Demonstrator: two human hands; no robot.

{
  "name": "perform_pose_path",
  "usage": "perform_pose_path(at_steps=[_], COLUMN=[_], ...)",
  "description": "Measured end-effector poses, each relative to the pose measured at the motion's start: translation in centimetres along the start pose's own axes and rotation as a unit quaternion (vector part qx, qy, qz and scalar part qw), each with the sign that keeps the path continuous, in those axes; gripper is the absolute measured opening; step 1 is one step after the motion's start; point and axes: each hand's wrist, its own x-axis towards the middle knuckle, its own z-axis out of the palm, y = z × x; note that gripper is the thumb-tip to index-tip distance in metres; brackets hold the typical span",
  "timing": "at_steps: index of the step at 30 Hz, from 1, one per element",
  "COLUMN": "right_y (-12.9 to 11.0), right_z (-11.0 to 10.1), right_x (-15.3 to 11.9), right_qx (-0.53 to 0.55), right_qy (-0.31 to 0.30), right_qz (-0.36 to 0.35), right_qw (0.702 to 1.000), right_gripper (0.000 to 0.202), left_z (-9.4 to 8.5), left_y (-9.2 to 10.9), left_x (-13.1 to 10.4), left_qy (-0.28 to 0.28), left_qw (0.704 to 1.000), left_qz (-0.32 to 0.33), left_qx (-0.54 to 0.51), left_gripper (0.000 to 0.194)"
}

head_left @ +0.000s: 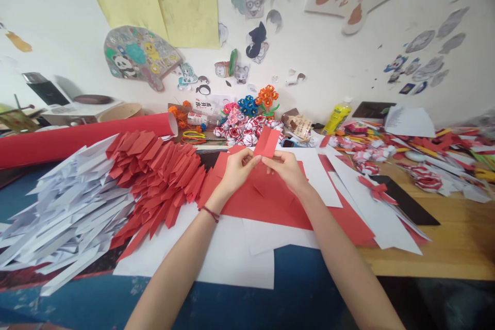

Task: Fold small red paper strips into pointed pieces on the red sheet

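Note:
Between my two hands is a small piece of red paper [267, 142], creased along its length and held up above the work surface. My left hand [238, 169] pinches its lower left corner with thumb and fingers. At the lower right edge, my right hand [286, 169] grips the same piece, thumb in front. Beneath them lies a large red paper sheet [270, 206] on top of several white sheets [240, 263]. To the left is a heap of folded red paper pieces [154, 175], beside a heap of folded white paper pieces [73, 211].
A red paper roll [85, 136] lies behind the heaps. Scissors [193, 137], red-and-white paper flowers [249, 131] and a yellow bottle [337, 117] stand or lie along the wall. Paper scraps [436, 149] cover the wooden table [456, 247] at right, near a black flat piece [406, 200].

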Motion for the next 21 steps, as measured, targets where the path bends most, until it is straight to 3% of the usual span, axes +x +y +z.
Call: perform_pose_path(at_steps=[12,17,21], right_y=[-0.3,0.0,0.1], right_z=[0.2,0.1,0.1], right_x=[-0.2,-0.1,-0.1], right_qx=[-0.007,-0.002,0.006], right_qy=[0.004,0.029,0.028], right_qz=[-0.003,-0.011,-0.013], right_qw=[1.000,1.000,1.000], right_gripper=[0.032,0.029,0.027], left_z=[-0.4,-0.1,0.0], left_y=[0.4,1.0,1.2], left_x=[0.0,-0.2,-0.4], left_qy=[0.014,-0.049,-0.047], left_qw=[1.000,0.998,0.999], left_qz=[0.008,-0.015,-0.003], left_qx=[-0.005,-0.034,-0.006], left_gripper=[0.038,0.042,0.041])
